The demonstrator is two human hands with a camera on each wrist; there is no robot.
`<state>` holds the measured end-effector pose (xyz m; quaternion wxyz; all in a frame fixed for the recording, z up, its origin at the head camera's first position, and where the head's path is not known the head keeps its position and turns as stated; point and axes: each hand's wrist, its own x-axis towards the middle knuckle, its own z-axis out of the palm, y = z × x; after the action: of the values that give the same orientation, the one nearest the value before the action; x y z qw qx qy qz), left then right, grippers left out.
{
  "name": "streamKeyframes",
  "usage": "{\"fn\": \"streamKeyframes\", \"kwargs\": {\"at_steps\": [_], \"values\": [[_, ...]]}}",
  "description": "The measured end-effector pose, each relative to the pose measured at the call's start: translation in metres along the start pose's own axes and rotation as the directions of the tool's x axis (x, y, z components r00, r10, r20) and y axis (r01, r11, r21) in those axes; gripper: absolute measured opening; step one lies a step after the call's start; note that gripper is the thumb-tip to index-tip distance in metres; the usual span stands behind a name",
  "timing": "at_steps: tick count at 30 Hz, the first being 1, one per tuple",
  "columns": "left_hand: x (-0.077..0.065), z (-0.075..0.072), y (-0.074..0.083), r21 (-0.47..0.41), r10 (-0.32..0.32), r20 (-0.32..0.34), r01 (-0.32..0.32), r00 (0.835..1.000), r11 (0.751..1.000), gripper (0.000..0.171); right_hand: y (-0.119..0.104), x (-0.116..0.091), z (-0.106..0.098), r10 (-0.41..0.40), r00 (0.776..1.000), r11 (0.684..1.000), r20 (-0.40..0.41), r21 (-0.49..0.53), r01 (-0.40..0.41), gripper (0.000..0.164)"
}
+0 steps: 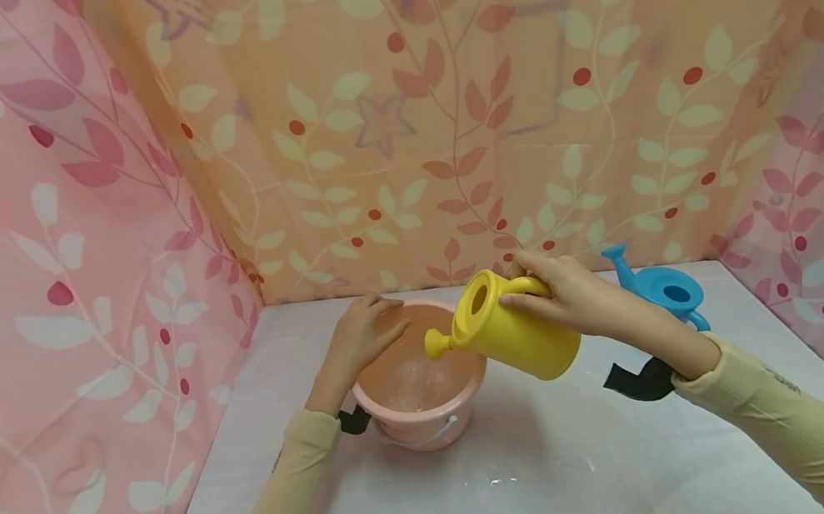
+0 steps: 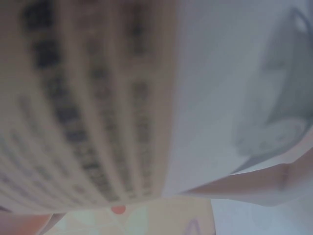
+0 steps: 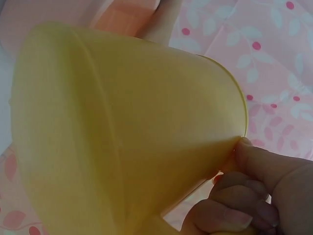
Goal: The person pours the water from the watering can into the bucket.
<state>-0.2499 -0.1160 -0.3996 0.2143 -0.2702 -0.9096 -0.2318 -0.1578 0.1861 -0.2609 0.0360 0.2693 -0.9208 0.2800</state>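
My right hand (image 1: 562, 291) grips the handle of a yellow watering can (image 1: 522, 337). In the right wrist view, curled fingers (image 3: 225, 205) are around the handle and the thumb touches the can's rim. The can is tilted, its spout pointing left over a pink bucket (image 1: 424, 415). My left hand (image 1: 363, 337) lies at the bucket's left rim, fingers relaxed and thumb reaching over the inside. Whether the fingers press the rim is hard to tell. A blurred beige surface with dark print (image 2: 88, 98) fills much of the left wrist view.
A blue watering can (image 1: 664, 289) stands at the back right, partly behind the right forearm. Shiny wet spots (image 1: 492, 481) lie on the white tabletop (image 1: 557, 493). Patterned cloth (image 1: 387, 167) hangs behind and along both sides. Black straps (image 1: 639, 381) hang from the wrists.
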Motion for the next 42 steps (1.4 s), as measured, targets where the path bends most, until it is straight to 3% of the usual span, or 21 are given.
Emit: {"fn": "streamKeyframes", "kwargs": {"at_steps": [42], "values": [[-0.0002, -0.0006, 0.0000, -0.010, -0.013, 0.003, 0.013, 1.000, 1.000, 0.034, 0.0084, 0.0011, -0.0010, 0.040, 0.999, 0.999, 0.013, 0.021, -0.041, 0.029]]}}
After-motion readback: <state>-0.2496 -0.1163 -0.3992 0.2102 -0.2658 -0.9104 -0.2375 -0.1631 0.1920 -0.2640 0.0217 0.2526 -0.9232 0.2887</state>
